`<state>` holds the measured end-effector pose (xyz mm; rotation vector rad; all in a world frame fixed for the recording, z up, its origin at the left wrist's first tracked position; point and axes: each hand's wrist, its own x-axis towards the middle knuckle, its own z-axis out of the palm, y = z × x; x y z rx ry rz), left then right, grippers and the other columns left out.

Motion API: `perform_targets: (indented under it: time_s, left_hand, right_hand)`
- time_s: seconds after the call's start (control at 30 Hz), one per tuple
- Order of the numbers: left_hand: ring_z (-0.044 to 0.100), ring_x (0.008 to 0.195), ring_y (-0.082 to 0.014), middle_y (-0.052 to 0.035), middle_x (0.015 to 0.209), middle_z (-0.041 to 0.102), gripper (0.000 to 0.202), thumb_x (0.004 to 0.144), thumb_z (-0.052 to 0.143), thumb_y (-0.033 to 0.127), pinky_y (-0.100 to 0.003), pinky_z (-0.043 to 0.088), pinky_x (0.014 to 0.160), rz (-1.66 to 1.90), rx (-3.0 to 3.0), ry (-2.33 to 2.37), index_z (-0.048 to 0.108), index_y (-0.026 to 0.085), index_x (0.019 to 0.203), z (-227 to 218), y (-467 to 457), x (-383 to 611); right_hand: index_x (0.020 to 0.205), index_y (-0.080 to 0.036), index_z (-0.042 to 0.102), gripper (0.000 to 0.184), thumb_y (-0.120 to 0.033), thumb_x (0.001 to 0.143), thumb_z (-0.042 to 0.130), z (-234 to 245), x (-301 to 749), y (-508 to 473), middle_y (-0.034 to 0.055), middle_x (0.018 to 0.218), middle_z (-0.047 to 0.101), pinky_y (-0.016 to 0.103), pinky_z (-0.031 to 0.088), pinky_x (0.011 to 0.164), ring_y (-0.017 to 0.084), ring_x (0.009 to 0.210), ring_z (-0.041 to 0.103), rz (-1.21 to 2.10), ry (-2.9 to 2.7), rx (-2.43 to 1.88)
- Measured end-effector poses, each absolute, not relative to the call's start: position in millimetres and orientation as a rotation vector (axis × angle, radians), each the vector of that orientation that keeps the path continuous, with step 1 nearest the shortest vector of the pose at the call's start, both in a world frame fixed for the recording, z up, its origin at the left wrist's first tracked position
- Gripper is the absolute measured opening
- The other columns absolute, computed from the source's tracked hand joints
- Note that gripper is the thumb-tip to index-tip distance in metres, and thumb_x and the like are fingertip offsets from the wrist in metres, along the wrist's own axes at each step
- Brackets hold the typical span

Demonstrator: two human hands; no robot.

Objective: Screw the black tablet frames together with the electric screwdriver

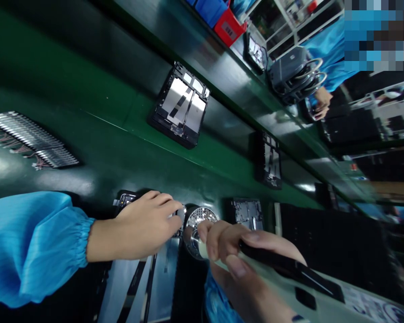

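Note:
My left hand (144, 229), in a blue sleeve, rests with curled fingers pressed down on a black tablet frame (144, 278) with silver panels lying in front of me. My right hand (235, 255) is wrapped round an electric screwdriver (289, 269) with a pale body and a black stripe. Its metal tip end points at the frame's edge beside a small round dish of screws (202, 216). The view is strongly tilted.
Two more open tablet frames (181, 105) (271, 161) lie on the green conveyor belt (97, 103). A rack of thin metal parts (33, 140) sits at far left. Another person in blue (326, 49) works beyond, near red and blue bins (229, 24).

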<state>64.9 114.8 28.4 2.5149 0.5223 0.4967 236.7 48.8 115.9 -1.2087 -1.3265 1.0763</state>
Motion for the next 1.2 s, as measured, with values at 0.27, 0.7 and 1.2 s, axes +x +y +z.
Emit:
perform_targets:
  time_s: [0.27,0.7,1.2]
  left_hand:
    - [0.059,0.118,-0.0266,-0.0096,0.123,0.066,0.008,0.093,0.060,0.019,-0.041,0.048,0.098,0.478,2.511,0.549,0.065,0.016,0.098,28.2,115.1,66.4]
    - [0.062,0.112,-0.0318,-0.0175,0.118,0.066,0.012,0.092,0.059,0.024,-0.045,0.049,0.091,0.498,2.581,0.631,0.063,0.013,0.095,27.0,110.3,67.2]
    - [0.065,0.106,-0.0312,-0.0175,0.113,0.069,0.015,0.090,0.062,0.027,-0.043,0.051,0.087,0.455,2.609,0.623,0.064,0.013,0.093,29.6,111.2,69.7]
  right_hand:
    - [0.112,-0.035,0.066,0.036,-0.011,0.085,0.065,116.2,232.5,46.9,-0.0034,0.069,0.057,0.043,0.054,0.071,0.016,0.064,0.060,1.013,-1.262,-1.253]
    - [0.112,-0.029,0.069,0.040,-0.003,0.082,0.061,98.2,234.8,54.2,-0.0028,0.070,0.059,0.042,0.054,0.067,0.016,0.063,0.059,0.914,-1.294,-1.203]
    - [0.111,-0.029,0.069,0.041,-0.001,0.081,0.061,96.0,239.7,54.8,-0.0028,0.072,0.064,0.043,0.057,0.067,0.017,0.062,0.062,0.900,-1.393,-1.218]
